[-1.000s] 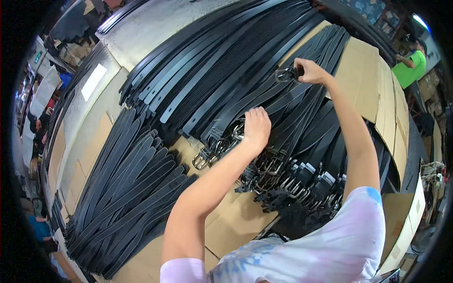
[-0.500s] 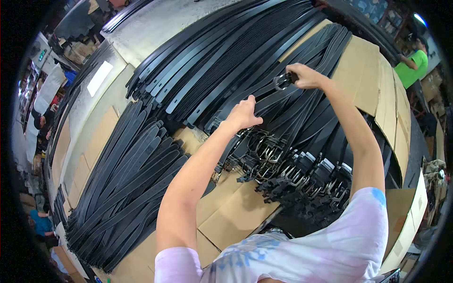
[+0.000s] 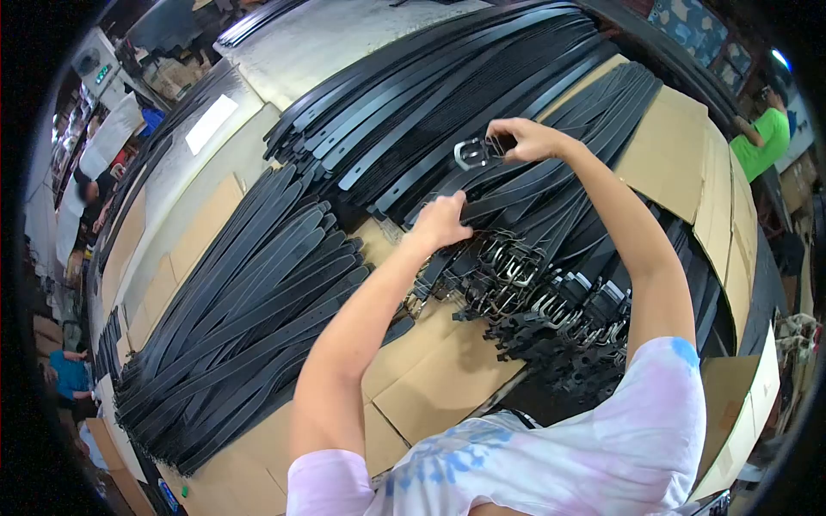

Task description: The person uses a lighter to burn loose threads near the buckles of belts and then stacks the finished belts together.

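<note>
My right hand [image 3: 527, 140] is closed on the buckle end of a black belt, held above the heap. Its silver buckle [image 3: 470, 155] sticks out to the left of my fingers. Lower and to the left, my left hand [image 3: 441, 222] hovers by the belts with thumb and forefinger apart; its other fingers are partly hidden. Just beside it lies a cluster of metal buckles [image 3: 513, 262] on the ends of black belts [image 3: 594, 129] that run up to the right.
Black straps [image 3: 232, 318] fan out at left on cardboard [image 3: 447, 378]. Long flat strips [image 3: 413, 103] lie at the back. More buckles [image 3: 594, 297] are piled near my body. A person in a green shirt [image 3: 762, 144] is at right; others are at far left.
My right hand has moved left and slightly down with the belt buckle, closer to my left hand. The whole view has shifted a little.
</note>
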Demonstrator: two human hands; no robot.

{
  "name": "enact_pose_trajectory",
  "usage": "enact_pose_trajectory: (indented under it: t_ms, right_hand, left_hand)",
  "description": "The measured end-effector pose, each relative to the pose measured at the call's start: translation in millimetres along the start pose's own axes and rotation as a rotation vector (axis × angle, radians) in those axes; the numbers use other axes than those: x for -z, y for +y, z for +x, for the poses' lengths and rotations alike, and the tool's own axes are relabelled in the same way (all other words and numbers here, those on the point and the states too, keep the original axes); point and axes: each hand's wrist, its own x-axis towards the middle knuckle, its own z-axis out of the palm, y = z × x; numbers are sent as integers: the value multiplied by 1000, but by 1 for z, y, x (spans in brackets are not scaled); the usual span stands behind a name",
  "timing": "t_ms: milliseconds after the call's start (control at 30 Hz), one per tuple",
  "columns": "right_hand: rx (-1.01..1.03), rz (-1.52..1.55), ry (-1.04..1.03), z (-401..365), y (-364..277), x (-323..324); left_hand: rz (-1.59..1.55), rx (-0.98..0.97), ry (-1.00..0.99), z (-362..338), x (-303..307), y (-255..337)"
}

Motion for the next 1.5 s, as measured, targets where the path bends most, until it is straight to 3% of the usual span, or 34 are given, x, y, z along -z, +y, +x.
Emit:
enact_pose_trajectory:
  t_ms: [100,200,433,533,700,767,833,900,1000,1067,1133,1367,1400,1433,1500]
  right_hand:
    - [-66,-104,-79,-2,-4,-11]
    - [-5,-88,-38,-7,11,-24]
    - [0,-1,-32,-18,5,-18]
    - [13,-2,-62,-20,-6,-16]
    - [229,-252,240,-10,-14,-43]
    - [289,-239,284,-3,-19,-65]
    - [283,-156,121,-6,-51,-81]
    - [416,-18,-30,-2,-64,-109]
    - [271,-27,-333,2,-73,-126]
    - [257,-29,-420,0,-74,-129]
    - [252,30,-546,-1,-75,-135]
    - [172,273,-525,10,-58,-151]
    - [209,170,-496,8,-64,-153]
    - [217,261,-503,2,-73,-154]
    - [135,302,-359,-5,-83,-159]
  left_hand:
    - [63,14,49,-9,-11,3]
    - [108,124,-68,-13,-6,6]
    - [3,33,-60,-6,-3,-4]
    - [37,-33,60,-26,-4,12]
    - [90,-219,222,-64,10,40]
    - [66,-236,181,-76,23,50]
    - [46,-245,142,-85,30,60]
    - [26,-234,151,-98,32,66]
    - [-13,-129,114,-121,30,77]
    - [-76,-11,69,-133,33,78]
    - [-45,-42,128,-145,31,68]
    - [18,-109,261,-157,12,37]
    - [117,-90,269,-156,12,40]
    - [214,-69,277,-156,12,41]
    - [203,-31,278,-155,11,40]
